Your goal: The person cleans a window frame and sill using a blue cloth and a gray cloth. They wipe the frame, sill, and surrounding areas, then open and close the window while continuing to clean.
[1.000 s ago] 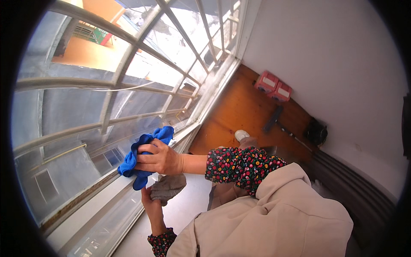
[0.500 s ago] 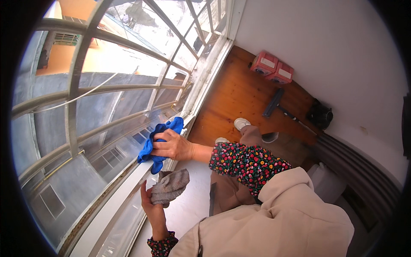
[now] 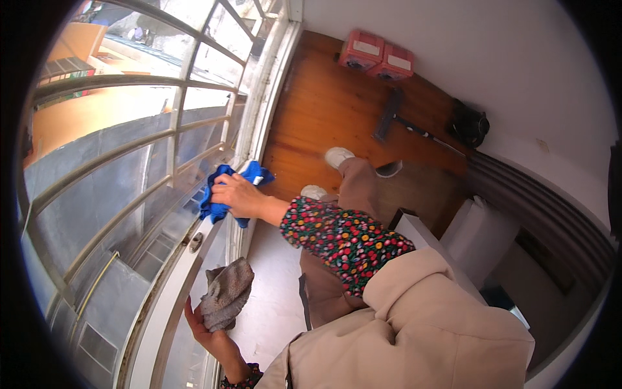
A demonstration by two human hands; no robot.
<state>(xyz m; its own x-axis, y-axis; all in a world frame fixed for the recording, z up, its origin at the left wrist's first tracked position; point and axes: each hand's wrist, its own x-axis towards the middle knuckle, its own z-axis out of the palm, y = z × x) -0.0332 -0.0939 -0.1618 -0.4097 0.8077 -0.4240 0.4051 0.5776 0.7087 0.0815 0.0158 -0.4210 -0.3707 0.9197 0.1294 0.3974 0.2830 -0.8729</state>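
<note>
My right hand point(image 3: 238, 196) presses a crumpled blue cloth point(image 3: 210, 206) against the upright edge of the white window sash point(image 3: 170, 305). Its fingers are bent over the cloth. A small metal latch point(image 3: 196, 242) shows on the sash just below the cloth. Lower down, my left hand point(image 3: 210, 337) holds a folded grey cloth point(image 3: 227, 293), with a finger stretched toward the sash edge. The grey cloth covers part of its fingers.
Metal window bars point(image 3: 123, 149) cross the left side. On the wooden floor point(image 3: 301, 110) are two red boxes point(image 3: 361, 52), a long-handled floor squeegee point(image 3: 389, 117) and a black bag-like object point(image 3: 468, 123). A dark curtain point(image 3: 518, 185) hangs at the right.
The view has shifted, so the room sits farther up and left. My right hand and the blue cloth have moved along the sash, and the latch now shows. The left hand keeps the grey cloth.
</note>
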